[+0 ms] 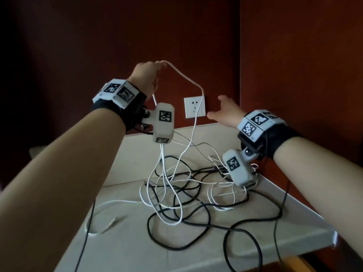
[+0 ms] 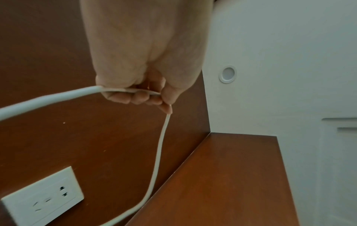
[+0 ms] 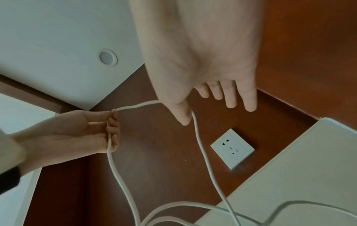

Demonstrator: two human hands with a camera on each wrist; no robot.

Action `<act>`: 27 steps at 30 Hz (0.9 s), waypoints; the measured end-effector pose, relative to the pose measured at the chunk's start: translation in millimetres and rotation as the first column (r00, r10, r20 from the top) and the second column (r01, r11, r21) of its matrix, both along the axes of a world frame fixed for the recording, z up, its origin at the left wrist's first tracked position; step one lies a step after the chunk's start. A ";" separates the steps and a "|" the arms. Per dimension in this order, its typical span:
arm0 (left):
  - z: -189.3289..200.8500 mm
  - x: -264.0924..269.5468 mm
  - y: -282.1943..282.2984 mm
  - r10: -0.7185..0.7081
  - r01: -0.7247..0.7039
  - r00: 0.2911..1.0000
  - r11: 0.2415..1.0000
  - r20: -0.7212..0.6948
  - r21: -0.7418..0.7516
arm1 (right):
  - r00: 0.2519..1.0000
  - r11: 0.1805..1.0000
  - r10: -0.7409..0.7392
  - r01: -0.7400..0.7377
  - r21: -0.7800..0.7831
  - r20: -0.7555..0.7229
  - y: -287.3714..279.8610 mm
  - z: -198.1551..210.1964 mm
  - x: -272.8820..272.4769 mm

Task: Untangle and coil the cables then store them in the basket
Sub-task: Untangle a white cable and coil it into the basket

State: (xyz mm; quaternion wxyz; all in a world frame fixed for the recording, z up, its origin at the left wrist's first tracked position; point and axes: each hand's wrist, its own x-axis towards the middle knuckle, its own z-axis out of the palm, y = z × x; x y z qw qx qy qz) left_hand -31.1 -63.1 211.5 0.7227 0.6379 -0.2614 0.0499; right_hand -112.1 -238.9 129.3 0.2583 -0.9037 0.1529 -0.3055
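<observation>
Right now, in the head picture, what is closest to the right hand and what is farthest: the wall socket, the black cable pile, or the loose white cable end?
From the right hand:
1. Wall socket, just to its left on the wall.
2. Black cable pile, below it on the table.
3. Loose white cable end, far down on the table's left side.

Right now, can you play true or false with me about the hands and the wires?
1. The left hand holds a white cable up in the air. True.
2. The right hand is squeezing a black cable. False: its fingers are spread and it holds nothing.
3. Black cables and white ones lie mixed together on the table. True.
4. A cable is plugged into the wall socket. False: the white cable only hangs in front of it.
5. The cables are already in the basket. False: no basket is in view.
</observation>
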 end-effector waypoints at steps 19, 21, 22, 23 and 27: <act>-43.4 30.9 197.2 0.500 -0.510 0.858 0.798 0.121 0.321 | 0.912 0.950 0.310 -0.309 0.047 -0.269 25.9 -19.6 -3.6; -56.3 35.3 214.3 0.536 -0.541 0.835 0.756 0.125 0.369 | 0.907 0.946 0.324 -0.321 0.056 -0.268 23.2 -23.0 -7.7; -62.3 37.7 220.5 0.549 -0.553 0.825 0.732 0.137 0.398 | 0.901 0.938 0.347 -0.339 0.077 -0.261 24.5 -23.3 -9.5; -67.3 39.1 225.1 0.560 -0.564 0.815 0.710 0.149 0.421 | 0.898 0.932 0.363 -0.353 0.085 -0.250 26.9 -22.9 -10.6; -79.0 34.3 231.6 0.514 -0.538 0.828 0.616 0.223 0.576 | 0.950 0.949 0.302 -0.307 -0.066 -0.074 43.2 -16.4 -7.9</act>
